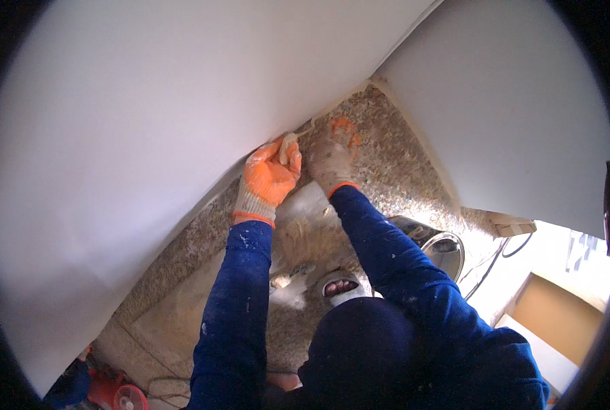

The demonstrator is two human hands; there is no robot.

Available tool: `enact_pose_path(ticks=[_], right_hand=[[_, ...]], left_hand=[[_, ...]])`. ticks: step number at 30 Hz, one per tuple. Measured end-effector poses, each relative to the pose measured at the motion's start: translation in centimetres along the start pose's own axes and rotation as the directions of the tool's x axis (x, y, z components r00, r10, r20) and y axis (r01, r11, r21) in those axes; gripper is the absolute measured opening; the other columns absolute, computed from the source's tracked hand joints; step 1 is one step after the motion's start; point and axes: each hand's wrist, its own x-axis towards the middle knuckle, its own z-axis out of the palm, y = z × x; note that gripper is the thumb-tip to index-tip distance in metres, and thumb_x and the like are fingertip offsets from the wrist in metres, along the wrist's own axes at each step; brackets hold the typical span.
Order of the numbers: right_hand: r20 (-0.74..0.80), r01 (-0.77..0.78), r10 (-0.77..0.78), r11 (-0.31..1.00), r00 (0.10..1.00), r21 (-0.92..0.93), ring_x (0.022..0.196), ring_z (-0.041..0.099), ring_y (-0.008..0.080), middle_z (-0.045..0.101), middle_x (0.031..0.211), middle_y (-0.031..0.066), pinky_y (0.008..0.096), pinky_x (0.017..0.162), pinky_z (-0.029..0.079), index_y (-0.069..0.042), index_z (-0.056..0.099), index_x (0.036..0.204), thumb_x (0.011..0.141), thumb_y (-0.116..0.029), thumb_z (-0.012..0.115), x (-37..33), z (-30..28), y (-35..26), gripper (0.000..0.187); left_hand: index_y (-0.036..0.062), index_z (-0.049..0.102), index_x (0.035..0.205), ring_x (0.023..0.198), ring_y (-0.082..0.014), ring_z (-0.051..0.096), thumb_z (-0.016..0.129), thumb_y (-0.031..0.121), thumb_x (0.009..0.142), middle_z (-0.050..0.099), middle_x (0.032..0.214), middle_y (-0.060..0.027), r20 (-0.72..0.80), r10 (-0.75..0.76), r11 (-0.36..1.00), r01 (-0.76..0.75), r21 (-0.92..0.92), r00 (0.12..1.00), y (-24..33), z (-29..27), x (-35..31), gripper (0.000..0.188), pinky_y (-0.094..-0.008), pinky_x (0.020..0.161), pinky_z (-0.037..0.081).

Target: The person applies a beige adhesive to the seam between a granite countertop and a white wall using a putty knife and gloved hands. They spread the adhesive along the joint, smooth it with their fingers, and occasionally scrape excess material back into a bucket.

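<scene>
Dark, rounded, cloth-covered knee (363,345) nearest the lens, flanked by blue sleeves (233,301), fabric creased and flecked white. Left hand (269,181) wears a knit glove, ribbed beige cuff, rubbery orange coating smeared pale; thumb and fingers pinch a slim, pale piece (286,149). That piece sits at the foot of the big smooth white panel (148,130), left of the right hand. Long axis runs mostly up the picture, leaning slightly right; upper end points toward the corner side. Right hand (331,162), same glove type, grey-beige knit back up, orange fingertips low over the floor; its palm is hidden, so can't tell whether it grasps anything. Floor (387,150) is speckled brown, rough-looking, dusty, narrowing to a point where both panels meet. Second panel (503,109) is flat, greyish white. Shiny round metal vessel (448,249) right of the right forearm; open-topped cardboard box (558,318) farther right, red fan (129,398) lower left.
</scene>
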Motion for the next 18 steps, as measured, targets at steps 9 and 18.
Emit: enact_pose_path(ticks=[9, 18], right_hand=[[0.019, 0.032, -0.034, 0.996, 0.999, 0.086, 0.151, 0.018, 0.0398, 0.029, 0.16, 0.0228, 0.0588, 0.121, 0.003, -0.002, 0.037, 0.151, 0.094, -0.045, 0.05, -1.3, 0.7, -1.2, 0.072], [0.233, 0.077, -0.164, 0.937, 0.959, 0.341, 0.129, 0.052, 0.0346, 0.052, 0.144, 0.0177, 0.0492, 0.107, 0.04, -0.017, 0.056, 0.139, 0.09, -0.027, 0.056, -0.6, -4.0, 0.5, 0.05]], left_hand=[[-0.0047, 0.059, 0.123, 0.099, -0.0296, 0.068, 0.051, 0.006, 0.096, 0.068, 0.115, -0.0196, -0.076, -0.008, 0.998, 0.003, -0.069, 0.997, 0.3, -0.8, -0.7, 0.03, -0.0405, 0.082, 0.058], [-0.0037, 0.057, 0.122, 0.097, -0.0302, 0.067, 0.06, -0.002, 0.088, 0.066, 0.113, -0.0196, -0.056, -0.034, 0.994, 0.039, 0.097, 0.998, 0.9, -2.6, -0.6, 0.034, -0.0363, 0.08, 0.058]])
